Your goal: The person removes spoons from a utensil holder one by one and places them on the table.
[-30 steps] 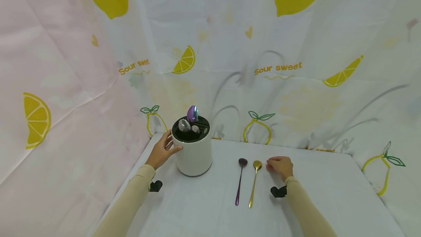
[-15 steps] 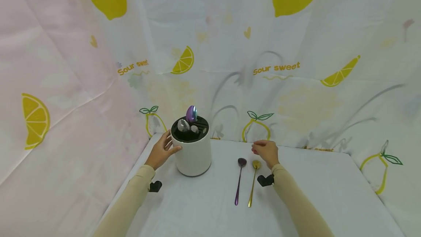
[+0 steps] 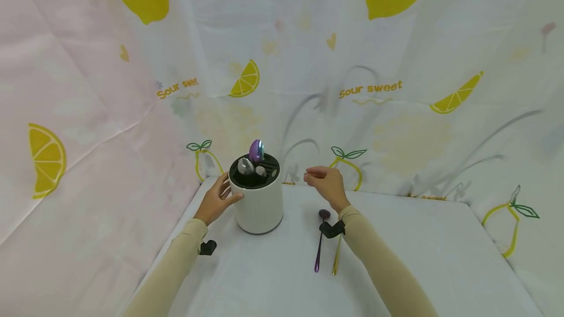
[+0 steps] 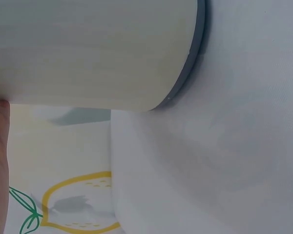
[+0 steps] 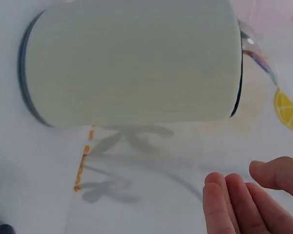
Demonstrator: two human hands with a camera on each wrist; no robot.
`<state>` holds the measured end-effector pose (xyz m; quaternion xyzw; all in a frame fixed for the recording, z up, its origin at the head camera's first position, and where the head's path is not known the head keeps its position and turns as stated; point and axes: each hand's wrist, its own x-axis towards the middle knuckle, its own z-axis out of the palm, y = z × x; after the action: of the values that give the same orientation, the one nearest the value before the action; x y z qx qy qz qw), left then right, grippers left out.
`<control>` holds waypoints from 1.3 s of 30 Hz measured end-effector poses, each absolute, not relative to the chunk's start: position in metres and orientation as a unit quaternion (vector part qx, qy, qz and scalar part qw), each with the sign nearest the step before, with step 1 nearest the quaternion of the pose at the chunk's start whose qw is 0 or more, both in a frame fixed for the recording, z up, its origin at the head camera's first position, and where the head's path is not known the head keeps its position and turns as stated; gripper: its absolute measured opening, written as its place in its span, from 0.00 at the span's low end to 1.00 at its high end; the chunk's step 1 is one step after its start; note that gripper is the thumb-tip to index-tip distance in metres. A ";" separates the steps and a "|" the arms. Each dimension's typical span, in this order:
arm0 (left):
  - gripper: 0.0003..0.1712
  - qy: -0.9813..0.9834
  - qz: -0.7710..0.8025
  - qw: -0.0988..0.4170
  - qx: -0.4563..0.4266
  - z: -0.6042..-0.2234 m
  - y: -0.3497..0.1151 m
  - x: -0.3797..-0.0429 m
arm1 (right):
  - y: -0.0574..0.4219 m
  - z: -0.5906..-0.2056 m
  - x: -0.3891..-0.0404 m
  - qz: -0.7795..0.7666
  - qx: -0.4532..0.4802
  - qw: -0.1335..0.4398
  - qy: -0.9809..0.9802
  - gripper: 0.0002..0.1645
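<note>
A white cylindrical utensil holder [image 3: 260, 212] with a black slotted top stands left of centre in the head view. Out of it rise an iridescent purple spoon [image 3: 256, 150], a larger silver spoon [image 3: 245, 166] and a smaller silver spoon [image 3: 261, 171]. My left hand [image 3: 218, 203] holds the holder's left side, thumb at the front; one fingertip meets its wall in the left wrist view. Raised to the holder's right, my right hand [image 3: 327, 183] has nothing in it, fingers slightly bent and thumb apart in the right wrist view.
On the white tabletop [image 3: 273, 278] lie a dark purple spoon [image 3: 324, 214] and a gold spoon [image 3: 336, 260], partly hidden under my right forearm. A lemon-print cloth [image 3: 299, 62] hangs behind the table and along its left.
My right hand has risen from beside the gold spoon and moved left, over the two spoons, toward the holder. My left hand and the holder have stayed in place.
</note>
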<state>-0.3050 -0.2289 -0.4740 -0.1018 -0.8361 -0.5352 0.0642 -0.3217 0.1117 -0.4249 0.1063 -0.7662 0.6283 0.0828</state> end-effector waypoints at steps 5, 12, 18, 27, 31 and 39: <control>0.55 -0.836 -0.536 0.061 -0.099 -0.474 -0.230 -0.305 | 0.088 -0.410 -0.319 0.602 0.160 0.105 -0.775 0.14; 0.53 -0.837 -0.534 0.065 -0.101 -0.474 -0.230 -0.307 | 0.062 -0.400 -0.318 0.590 0.205 0.108 -0.774 0.15; 0.54 -0.836 -0.535 0.064 -0.103 -0.475 -0.229 -0.308 | 0.045 -0.396 -0.317 0.603 0.225 0.100 -0.759 0.17; 0.53 -0.841 -0.528 0.064 -0.099 -0.477 -0.228 -0.305 | 0.030 -0.393 -0.314 0.597 0.238 0.102 -0.759 0.16; 0.53 -0.844 -0.523 0.065 -0.100 -0.476 -0.228 -0.304 | 0.026 -0.397 -0.320 0.587 0.234 0.104 -0.767 0.14; 0.55 -0.847 -0.521 0.060 -0.090 -0.477 -0.229 -0.303 | 0.021 -0.400 -0.323 0.589 0.220 0.118 -0.769 0.11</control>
<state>-0.3033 -0.2286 -0.4769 -0.0899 -0.8467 -0.5210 0.0596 -0.3230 0.0211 -0.3996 0.2196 -0.7689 0.5887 0.1184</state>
